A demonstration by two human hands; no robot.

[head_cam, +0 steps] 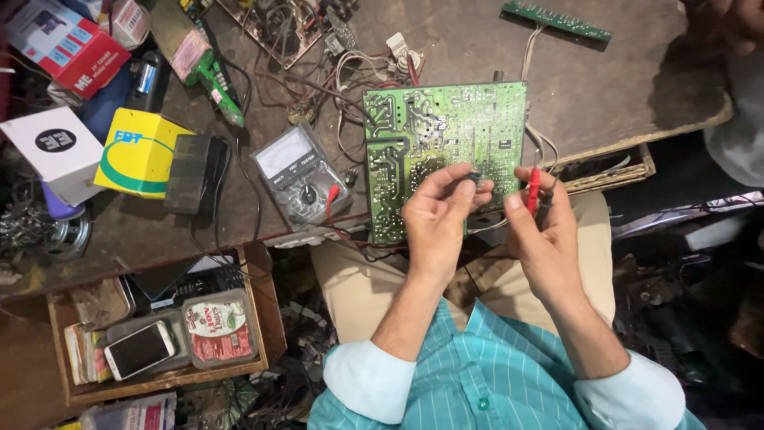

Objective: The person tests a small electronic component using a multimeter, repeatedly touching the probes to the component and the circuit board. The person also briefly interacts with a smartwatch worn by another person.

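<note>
Green circuit board (446,151) lies solder-side up at the table (621,87) edge, just beyond both hands. Left hand (436,216) pinches a small dark part over it; right hand (543,227) pinches a red probe (533,191). An analog multimeter (301,173) sits left.

Open surface (605,87) lies beyond and right of the board (446,151), reaching to a green strip (557,20) at the far edge. Left, the meter (301,175), a black box (189,173), a yellow box (137,151) and tangled wires (318,87) crowd the way. The board's near edge overhangs the lap.
</note>
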